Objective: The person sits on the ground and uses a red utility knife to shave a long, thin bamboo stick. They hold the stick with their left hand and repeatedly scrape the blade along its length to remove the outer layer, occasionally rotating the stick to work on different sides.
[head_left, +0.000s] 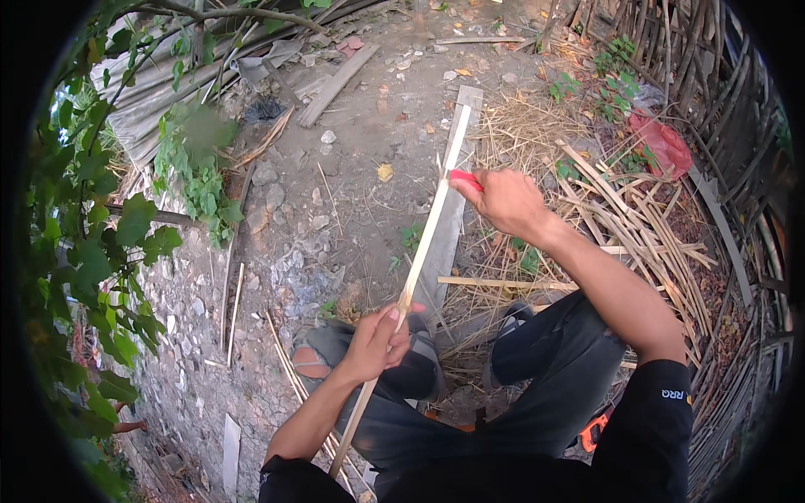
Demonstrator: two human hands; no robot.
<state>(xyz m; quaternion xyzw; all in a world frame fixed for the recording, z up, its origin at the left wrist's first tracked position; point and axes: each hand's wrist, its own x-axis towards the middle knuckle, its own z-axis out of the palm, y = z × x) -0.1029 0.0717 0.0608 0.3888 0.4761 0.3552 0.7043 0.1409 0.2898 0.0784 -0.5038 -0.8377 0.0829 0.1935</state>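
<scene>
A long pale bamboo strip [428,230] runs diagonally from beside my left thigh up to the far middle. My left hand [377,344] is closed around its lower part, just in front of my left knee. Farther up, my right hand [511,203] grips a small knife with a red handle [464,178], held against the strip's right side. Most of the blade is hidden by the hand and the strip. Beneath the strip's far part, a grey wooden board [449,239] lies on the ground, reaching back between my feet.
Split bamboo strips [641,235] lie heaped on the right, beside straw-like shavings [520,126] and a red plastic bag [660,145]. A stick fence [713,92] borders that side. Leafy branches [92,243] hang at the left. An orange-handled tool [594,431] lies by my right thigh.
</scene>
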